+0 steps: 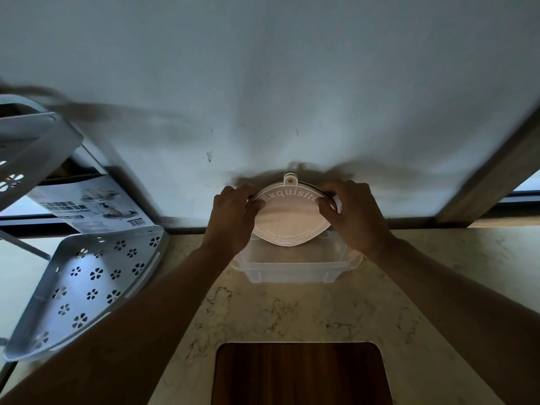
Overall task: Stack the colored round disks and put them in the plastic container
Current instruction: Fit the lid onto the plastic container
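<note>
1. Both hands hold the stack of round disks (pixel 287 213) by its edges; left hand (pixel 233 217) pinches the left rim, right hand (pixel 350 214) pinches the right rim; fingers curl over top, thumbs prob. under, can't see them well.
2. Two hands, one per side, so the stack stays together & doesn't slide apart; that's my guess.
3. Top disk is pale pink w/ the word "Exquisite" on it; a little tab w/ a hole sticks out at the far edge; darker edges of other disks peek out under it by the right hand; can't count how many.
4. The stack is up in the air, tilted a bit, just over the far part of the plastic container (pixel 295 268); not inside yet.
5. The container is clear & open on top; it sits on the counter (pixel 292 314) near the wall, right in front of the person, so the drop is short.
6. Looks like the stacking part is done; putting it in is the step now; next it needs to go down flat so it fits inside the walls.
7. A white rack w/ flower holes (pixel 87 285) stands off to the left; a dark wood board (pixel 298 375) lies near; both well apart from the hands.
</note>
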`<state>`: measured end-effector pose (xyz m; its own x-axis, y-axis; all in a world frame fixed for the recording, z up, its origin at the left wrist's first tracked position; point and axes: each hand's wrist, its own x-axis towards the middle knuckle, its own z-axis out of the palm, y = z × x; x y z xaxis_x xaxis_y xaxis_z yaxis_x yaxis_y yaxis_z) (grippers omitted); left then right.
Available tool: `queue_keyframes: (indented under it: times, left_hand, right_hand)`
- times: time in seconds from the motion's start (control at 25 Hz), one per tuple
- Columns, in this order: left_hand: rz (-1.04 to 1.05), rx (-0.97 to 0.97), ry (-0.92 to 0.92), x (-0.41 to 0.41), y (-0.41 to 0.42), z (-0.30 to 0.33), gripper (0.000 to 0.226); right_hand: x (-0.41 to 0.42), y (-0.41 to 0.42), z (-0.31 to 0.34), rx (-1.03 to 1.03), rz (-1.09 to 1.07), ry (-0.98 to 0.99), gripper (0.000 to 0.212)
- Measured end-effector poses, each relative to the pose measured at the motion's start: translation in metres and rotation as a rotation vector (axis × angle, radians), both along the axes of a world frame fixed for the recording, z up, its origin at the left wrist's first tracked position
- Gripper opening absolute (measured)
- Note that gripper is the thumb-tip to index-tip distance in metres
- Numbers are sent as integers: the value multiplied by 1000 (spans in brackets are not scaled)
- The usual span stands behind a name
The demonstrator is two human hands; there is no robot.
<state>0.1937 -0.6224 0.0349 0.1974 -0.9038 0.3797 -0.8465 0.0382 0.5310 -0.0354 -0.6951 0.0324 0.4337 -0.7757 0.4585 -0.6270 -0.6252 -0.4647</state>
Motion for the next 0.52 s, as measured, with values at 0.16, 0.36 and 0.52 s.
queue_keyframes:
  times: [0.16, 0.36, 0.52]
  left_hand:
    - [-4, 15, -4, 2, -3, -3, 9]
    - [-27, -14, -28, 3, -4, -6, 15]
    - [-30, -45, -3, 4, -3, -8, 15]
  right_hand:
    - [1, 0, -3, -11, -19, -38, 15]
    - [0, -5, -6, -18, -23, -75, 14]
    - [1, -2, -7, -47, -25, -71, 14]
